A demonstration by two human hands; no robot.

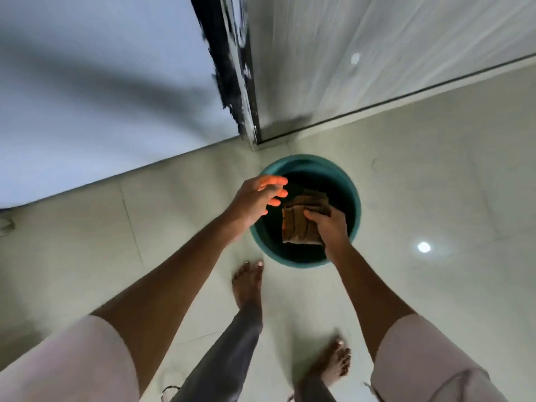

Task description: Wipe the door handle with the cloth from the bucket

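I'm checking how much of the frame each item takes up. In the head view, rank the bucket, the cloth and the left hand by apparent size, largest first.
1. The teal bucket, clearly largest.
2 and 3. The brown cloth and the left hand look alike; the hand seems nearer the camera, so I won't rank them.

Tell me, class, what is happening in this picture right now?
A person stands barefoot on a tiled floor, bent over a teal bucket near a door's lower corner. The right hand grips a brown striped cloth over the bucket's dark inside. The left hand hovers open above the bucket's rim, holding nothing. The door handle is not in view, so no wiping has begun.
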